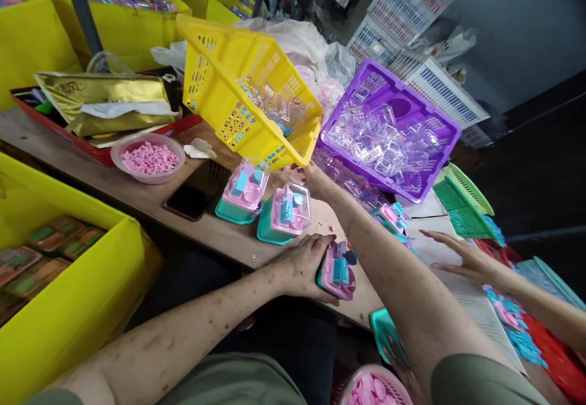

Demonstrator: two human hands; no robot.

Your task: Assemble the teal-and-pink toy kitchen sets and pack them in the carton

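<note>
My left hand (300, 266) is closed around a pink toy tray on a teal base (339, 271) at the table's near edge. My right hand (314, 179) reaches to the lower rim of a tilted yellow basket (215, 82) that holds clear plastic lids; its fingers are hidden by the rim. Two toy sets stand under clear domes, one (242, 190) to the left and one (287, 213) just beside my left hand. A purple basket (439, 121) with several clear lids lies to the right of my right hand.
Another person's open hand (471, 261) rests on papers at the right. A bowl of pink parts (149, 158), a dark phone (188, 202) and a red tray (98, 152) lie at the left. Yellow crates (86, 307) flank the table. A green basket (462, 207) and a teal base (387, 335) are nearby.
</note>
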